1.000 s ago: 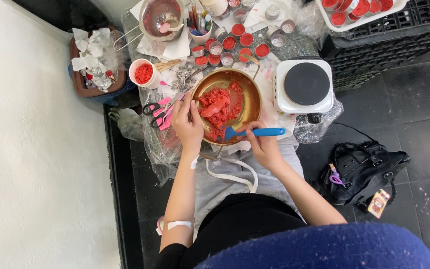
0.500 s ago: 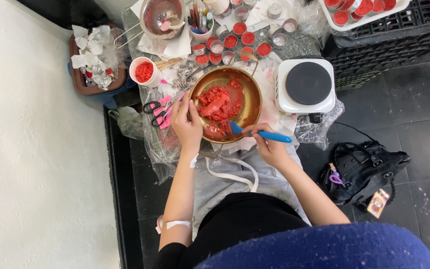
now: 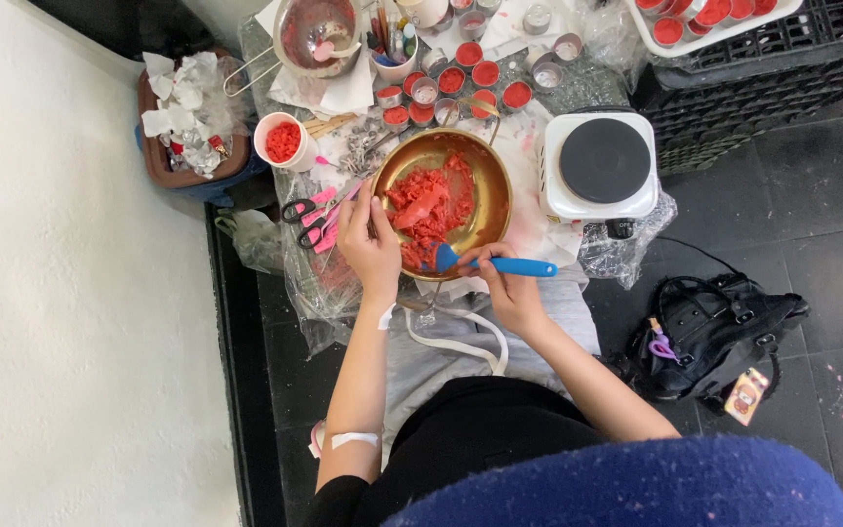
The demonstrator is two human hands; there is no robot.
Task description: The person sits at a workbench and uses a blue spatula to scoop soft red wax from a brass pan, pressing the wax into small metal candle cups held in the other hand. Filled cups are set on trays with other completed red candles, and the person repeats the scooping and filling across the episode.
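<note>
**Red shavings worked in a brass bowl on the floor**

The black crate (image 3: 782, 88) fills the upper right corner, with a white tray (image 3: 704, 24) of red-filled cups resting on top of it. Below it, well apart on the dark tiles, slumps a black handbag (image 3: 714, 332). A white hot plate (image 3: 602, 166) with a round black top sits just beside the bowl, on its right. The brass bowl (image 3: 461, 190) itself stands in the middle of the plastic-covered work spot, holding a heap of red wax pieces (image 3: 426, 210) piled toward its left and near side. Beyond it, a metal saucepan (image 3: 316, 34) smeared pink sits at the top, and a cluster of small tins (image 3: 461, 83), some filled red, lies between saucepan and bowl. A white cup (image 3: 283, 141) of red bits stands to the left, near pink-handled scissors (image 3: 314, 210). The left hand (image 3: 371, 244) is wrapped over the bowl's left rim, fingers curled down against it, steadying it. The right hand (image 3: 509, 288) is closed around the handle of a blue spatula (image 3: 500, 263), whose blade dips over the bowl's near edge into the red pieces.
</note>
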